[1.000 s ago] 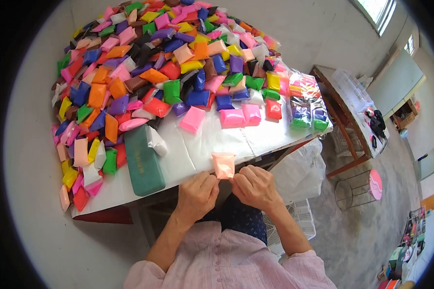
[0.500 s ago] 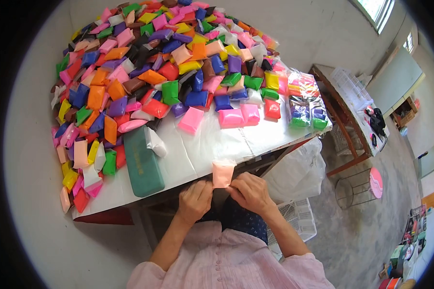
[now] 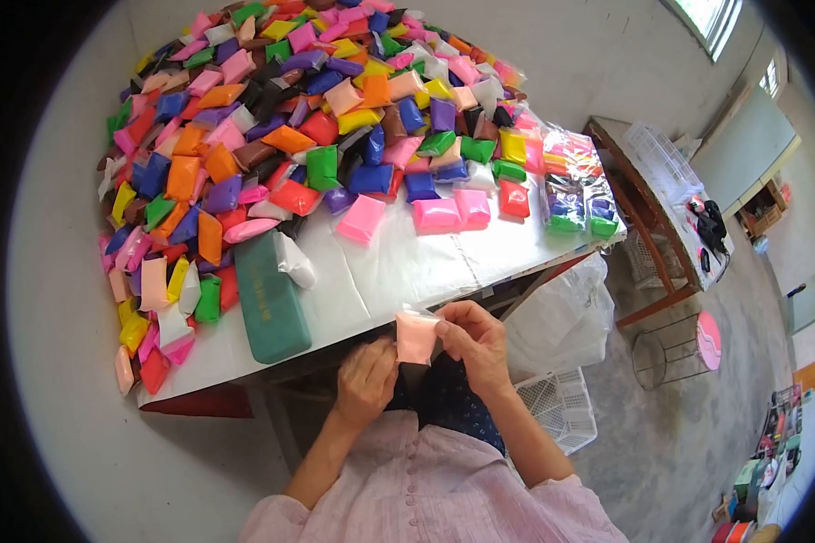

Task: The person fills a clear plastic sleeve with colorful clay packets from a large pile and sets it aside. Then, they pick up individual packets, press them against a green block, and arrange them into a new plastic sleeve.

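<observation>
A small peach packet (image 3: pixel 416 338) in clear wrap is held between my hands, just off the table's front edge. My left hand (image 3: pixel 368 378) is closed at its lower left side. With thumb and forefinger, my right hand (image 3: pixel 474 339) pinches the upper right corner of the wrap. On the table beyond lie two pink packets (image 3: pixel 436 215) side by side, and another pink packet (image 3: pixel 361 220) to their left. A green case (image 3: pixel 273 303) with a white packet (image 3: pixel 294 262) against it lies at the left.
A large heap of coloured packets (image 3: pixel 226 163) covers the back and left of the table (image 3: pixel 371 290). Clear bags of packets (image 3: pixel 566 199) stand at the right end. Below are a plastic bag (image 3: pixel 561 317) and a white crate (image 3: pixel 561 412); a wire stool (image 3: pixel 708 340) stands farther right.
My right hand has moved up from the packet's lower right corner to its upper right corner. The packet has dropped slightly, and my left hand stays at its left side.
</observation>
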The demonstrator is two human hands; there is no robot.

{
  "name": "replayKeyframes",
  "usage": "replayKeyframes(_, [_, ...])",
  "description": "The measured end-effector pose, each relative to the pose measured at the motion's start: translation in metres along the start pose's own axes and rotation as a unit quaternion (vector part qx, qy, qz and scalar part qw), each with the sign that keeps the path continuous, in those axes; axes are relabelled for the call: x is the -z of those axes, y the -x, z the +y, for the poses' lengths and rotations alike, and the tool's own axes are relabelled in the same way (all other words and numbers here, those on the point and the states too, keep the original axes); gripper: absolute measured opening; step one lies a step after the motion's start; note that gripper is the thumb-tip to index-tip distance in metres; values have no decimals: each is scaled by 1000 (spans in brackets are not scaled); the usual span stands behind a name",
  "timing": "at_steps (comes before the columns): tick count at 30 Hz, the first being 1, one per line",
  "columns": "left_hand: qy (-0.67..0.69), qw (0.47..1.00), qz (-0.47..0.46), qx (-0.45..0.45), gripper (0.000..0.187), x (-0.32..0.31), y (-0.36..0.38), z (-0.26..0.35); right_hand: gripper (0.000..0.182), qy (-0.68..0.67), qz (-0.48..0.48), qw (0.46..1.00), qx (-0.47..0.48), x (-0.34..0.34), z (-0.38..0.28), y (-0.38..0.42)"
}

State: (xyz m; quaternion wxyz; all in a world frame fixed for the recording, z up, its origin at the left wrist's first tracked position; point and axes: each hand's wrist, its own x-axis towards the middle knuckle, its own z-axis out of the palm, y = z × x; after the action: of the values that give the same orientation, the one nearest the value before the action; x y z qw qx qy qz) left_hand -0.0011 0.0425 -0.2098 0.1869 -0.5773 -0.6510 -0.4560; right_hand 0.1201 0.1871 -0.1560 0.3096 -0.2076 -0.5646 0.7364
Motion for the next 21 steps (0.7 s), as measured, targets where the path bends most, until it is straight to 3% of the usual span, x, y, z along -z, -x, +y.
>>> replayKeyframes(4, [184, 970, 3, 157, 29, 12, -10, 22, 12, -20, -8, 1000, 3, 0, 0, 9])
replayKeyframes(5, [234, 954, -28, 187, 38, 12, -1, 17, 12, -22, -7, 1000, 4, -1, 0, 10])
replayKeyframes(8, [450, 835, 28, 314, 48, 8, -5, 37, 15, -28, -5, 1000, 7, -6, -4, 12])
replayKeyframes(9, [475, 825, 14, 304, 53, 7, -7, 36, 16, -31, -2, 999, 14, -12, -7, 13])
replayKeyframes(11, [510, 781, 37, 360, 47, 7, -15, 39, 18, -22, -14, 999, 32, -14, -11, 13])
replayKeyframes(14, [538, 747, 44, 387, 39, 8, -17, 36, 16, 136, -67, 985, 87, -7, -15, 5])
replayKeyframes(16, [544, 745, 42, 385, 36, 13, -16, 33, 17, 296, -64, 941, 147, -6, -38, -7])
replayKeyframes(18, [551, 744, 37, 377, 34, 17, -19, 38, 21, 455, 32, 834, 311, -7, -45, -31])
replayKeyframes(20, [543, 747, 34, 383, 34, 20, -23, 44, 28, 566, 88, 717, 399, -6, -49, -64])
replayKeyframes(21, [533, 753, 29, 385, 34, 20, -24, 46, 36, 586, 77, 704, 393, -1, -42, -81])
